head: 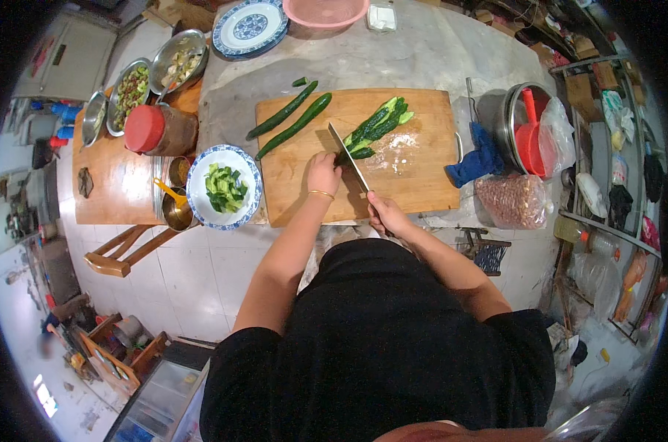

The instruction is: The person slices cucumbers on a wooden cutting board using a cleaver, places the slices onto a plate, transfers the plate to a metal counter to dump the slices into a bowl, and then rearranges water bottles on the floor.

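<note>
My right hand grips the handle of a cleaver, its blade upright over the wooden cutting board. Left of the blade, my left hand has its fingers bent against a dark green piece, mostly hidden by fingers and blade; whether it is gripped cannot be made out. Smashed, split cucumber lies on the blade's right side. Two whole cucumbers rest along the board's left edge, with a cut-off cucumber end beyond them. A blue-rimmed white bowl left of the board holds chopped cucumber.
At left stand a red-lidded jar, steel bowls of food and a small metal pot. Stacked plates and a pink basin sit at the back. A blue cloth, bagged peanuts and a steel basin are right.
</note>
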Demonstrator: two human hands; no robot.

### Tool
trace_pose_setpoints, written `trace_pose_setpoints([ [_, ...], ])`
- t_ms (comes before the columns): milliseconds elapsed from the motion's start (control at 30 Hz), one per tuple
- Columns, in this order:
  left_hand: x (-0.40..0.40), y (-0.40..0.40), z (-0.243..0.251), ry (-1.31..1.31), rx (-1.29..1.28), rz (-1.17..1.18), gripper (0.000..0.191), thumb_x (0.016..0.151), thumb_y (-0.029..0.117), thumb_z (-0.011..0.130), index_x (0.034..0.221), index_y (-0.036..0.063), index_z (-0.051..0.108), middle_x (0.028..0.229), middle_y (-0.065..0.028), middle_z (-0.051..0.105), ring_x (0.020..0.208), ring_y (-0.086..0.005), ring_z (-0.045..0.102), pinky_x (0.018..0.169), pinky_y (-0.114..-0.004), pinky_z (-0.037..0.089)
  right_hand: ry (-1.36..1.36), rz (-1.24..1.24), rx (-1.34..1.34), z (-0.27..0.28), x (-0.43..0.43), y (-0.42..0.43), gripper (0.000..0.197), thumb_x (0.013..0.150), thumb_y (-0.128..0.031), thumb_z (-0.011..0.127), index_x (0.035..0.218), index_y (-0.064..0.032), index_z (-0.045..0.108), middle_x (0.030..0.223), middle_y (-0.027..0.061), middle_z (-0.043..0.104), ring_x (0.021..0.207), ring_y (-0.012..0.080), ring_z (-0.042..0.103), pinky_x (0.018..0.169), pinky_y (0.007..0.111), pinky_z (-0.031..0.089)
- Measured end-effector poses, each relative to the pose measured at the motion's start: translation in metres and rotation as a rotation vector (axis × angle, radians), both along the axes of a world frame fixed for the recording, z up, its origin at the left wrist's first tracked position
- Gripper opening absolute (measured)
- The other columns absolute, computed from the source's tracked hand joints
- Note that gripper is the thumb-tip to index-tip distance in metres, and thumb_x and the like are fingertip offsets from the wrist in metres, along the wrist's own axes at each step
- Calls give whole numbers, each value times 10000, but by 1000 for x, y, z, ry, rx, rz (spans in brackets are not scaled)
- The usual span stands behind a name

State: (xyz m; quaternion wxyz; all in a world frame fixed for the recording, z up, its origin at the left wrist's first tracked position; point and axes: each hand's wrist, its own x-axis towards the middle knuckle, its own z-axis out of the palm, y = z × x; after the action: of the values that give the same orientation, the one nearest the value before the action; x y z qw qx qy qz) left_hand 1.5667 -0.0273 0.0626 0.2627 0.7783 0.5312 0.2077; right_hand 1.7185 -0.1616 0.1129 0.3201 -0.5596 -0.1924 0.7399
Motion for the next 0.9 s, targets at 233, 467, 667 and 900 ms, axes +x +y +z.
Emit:
trace_pose_setpoints([
  [233,-45,18,8,-172,92,127,200,737,64,621,931,19,606,901,-153,572,836,-309,540,778,-375,443,80,-43,19,12,11,-3,510,932,-502,380,664,-72,440,493,10,391,357,107,350,348,239,281],
  [467,-148,125,13,82,251,520,196,765,89,649,917,-27,606,880,-183,588,773,-330,567,696,-403,455,20,-283,66,37,32,-10,498,938,-503,358,716,-65,444,503,8,388,376,107,362,354,241,290],
  [667,-28,91,59,-132,322,158,260,713,61,656,953,-23,600,952,-198,585,890,-364,548,789,-428,424,-14,-550,69,31,71,-1,526,917,-547,365,674,-83,409,494,16,387,327,121,344,336,260,290],
  [900,78,35,11,20,199,-239,625,698,245,716,1248,85,465,1181,-138,481,1106,-323,434,937,-426,357,-193,-446,30,21,73,50,520,906,-545,401,678,-79,435,516,20,407,362,123,376,346,263,302],
])
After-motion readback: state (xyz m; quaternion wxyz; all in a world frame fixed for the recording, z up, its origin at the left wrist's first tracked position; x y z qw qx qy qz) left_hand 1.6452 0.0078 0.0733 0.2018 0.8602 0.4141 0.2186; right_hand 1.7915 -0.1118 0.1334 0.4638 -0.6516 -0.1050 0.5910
